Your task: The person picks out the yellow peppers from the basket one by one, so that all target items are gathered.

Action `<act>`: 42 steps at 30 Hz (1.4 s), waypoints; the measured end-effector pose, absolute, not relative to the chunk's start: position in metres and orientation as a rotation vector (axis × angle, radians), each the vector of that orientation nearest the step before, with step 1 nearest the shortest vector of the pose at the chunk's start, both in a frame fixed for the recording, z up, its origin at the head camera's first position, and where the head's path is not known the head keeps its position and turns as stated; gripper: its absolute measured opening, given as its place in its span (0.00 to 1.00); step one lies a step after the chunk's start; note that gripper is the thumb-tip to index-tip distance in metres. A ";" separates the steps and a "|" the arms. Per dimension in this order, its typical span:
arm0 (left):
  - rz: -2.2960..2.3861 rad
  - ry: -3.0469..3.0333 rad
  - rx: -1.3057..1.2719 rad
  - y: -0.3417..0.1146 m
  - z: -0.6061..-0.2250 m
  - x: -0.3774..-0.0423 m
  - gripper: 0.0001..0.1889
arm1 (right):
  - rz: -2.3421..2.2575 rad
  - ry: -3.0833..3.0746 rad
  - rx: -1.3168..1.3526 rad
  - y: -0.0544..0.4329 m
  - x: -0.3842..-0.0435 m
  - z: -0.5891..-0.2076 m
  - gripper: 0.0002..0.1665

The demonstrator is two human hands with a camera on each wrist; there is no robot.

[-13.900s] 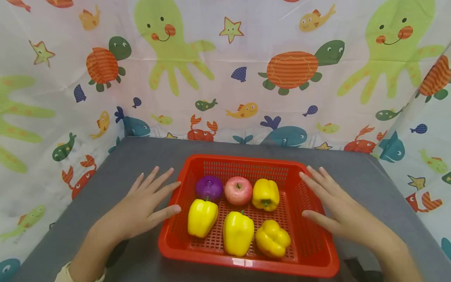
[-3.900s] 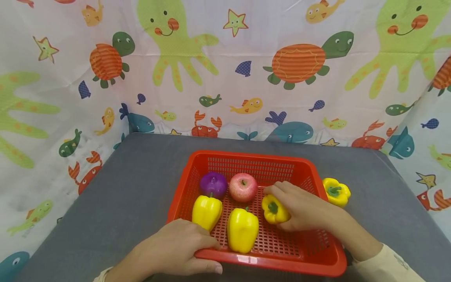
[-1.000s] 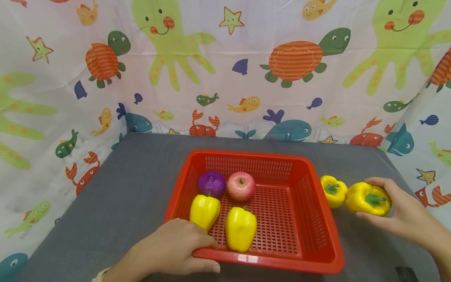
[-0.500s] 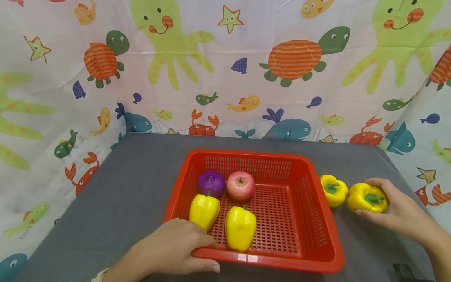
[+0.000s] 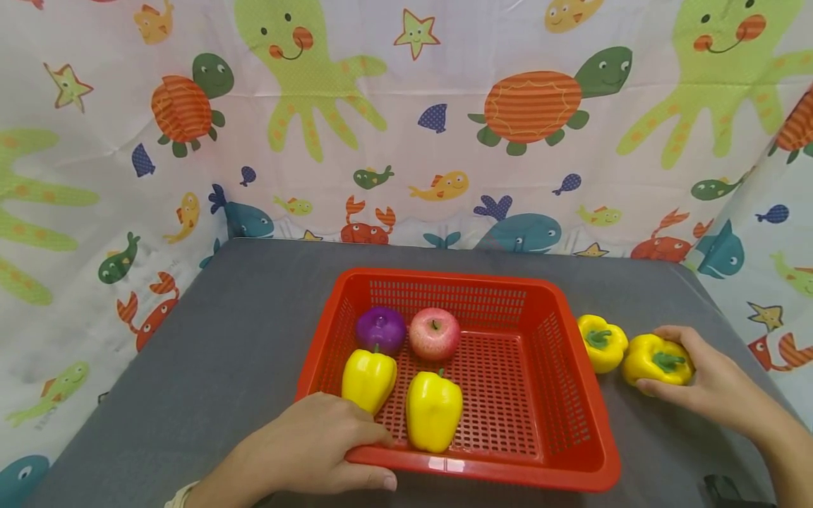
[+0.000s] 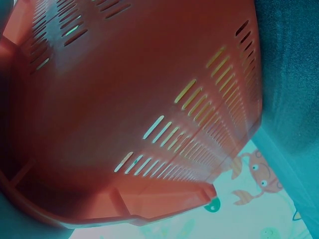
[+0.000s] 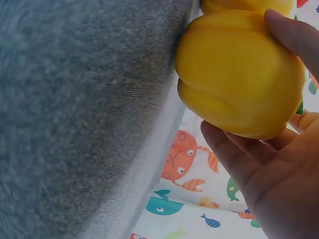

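Note:
My right hand (image 5: 718, 374) grips a yellow bell pepper (image 5: 654, 360) between thumb and fingers, low over the grey table right of the red basket. Beside it, against the basket's right side, sits another yellow bell pepper (image 5: 601, 343). In the right wrist view the held pepper (image 7: 239, 74) fills the space between thumb and fingers. My left hand (image 5: 317, 444) holds the front left rim of the red basket (image 5: 508, 473), thumb outside and fingers over the edge. Inside the basket are two yellow bell peppers, one at the left (image 5: 368, 381) and one at the front (image 5: 435, 413).
A purple round vegetable (image 5: 380, 330) and a pink-red apple (image 5: 435, 334) lie at the back left in the basket. The grey table (image 5: 248, 317) runs back to a curtain (image 5: 406, 141) printed with sea animals. A small black object (image 5: 730, 490) lies at the front right.
Earlier, the right hand took a pepper from the basket and carried it right, beside the one outside. Over the last second it has shifted slightly down and left. The left hand stays on the rim.

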State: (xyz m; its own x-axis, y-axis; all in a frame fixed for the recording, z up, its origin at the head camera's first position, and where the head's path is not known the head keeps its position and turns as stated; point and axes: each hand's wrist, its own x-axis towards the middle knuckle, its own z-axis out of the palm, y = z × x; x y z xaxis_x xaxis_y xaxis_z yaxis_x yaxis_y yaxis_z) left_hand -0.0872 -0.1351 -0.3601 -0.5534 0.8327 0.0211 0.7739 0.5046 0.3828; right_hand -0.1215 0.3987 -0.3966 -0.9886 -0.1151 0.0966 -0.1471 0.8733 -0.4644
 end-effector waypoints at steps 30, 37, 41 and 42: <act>0.522 2.596 1.407 -0.136 -0.361 -0.087 0.24 | 0.531 -2.755 0.651 0.335 -0.118 -0.330 0.40; 0.509 2.605 1.413 -0.135 -0.360 -0.087 0.26 | 0.462 -2.692 0.910 0.282 -0.113 -0.295 0.37; 0.512 2.601 1.406 -0.135 -0.360 -0.087 0.26 | 0.442 -2.718 1.028 0.256 -0.117 -0.281 0.34; 0.510 2.602 1.408 -0.136 -0.359 -0.087 0.27 | 0.425 -2.719 1.062 0.249 -0.119 -0.279 0.33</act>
State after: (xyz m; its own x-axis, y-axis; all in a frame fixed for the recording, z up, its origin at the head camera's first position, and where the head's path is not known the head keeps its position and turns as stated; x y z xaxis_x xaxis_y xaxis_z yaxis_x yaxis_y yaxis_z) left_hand -0.0869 -0.1358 -0.3594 -0.5526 0.8326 0.0377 0.7852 0.5050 0.3583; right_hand -0.1193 0.2494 -0.2786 -0.7248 -0.6300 0.2789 -0.6851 0.7020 -0.1947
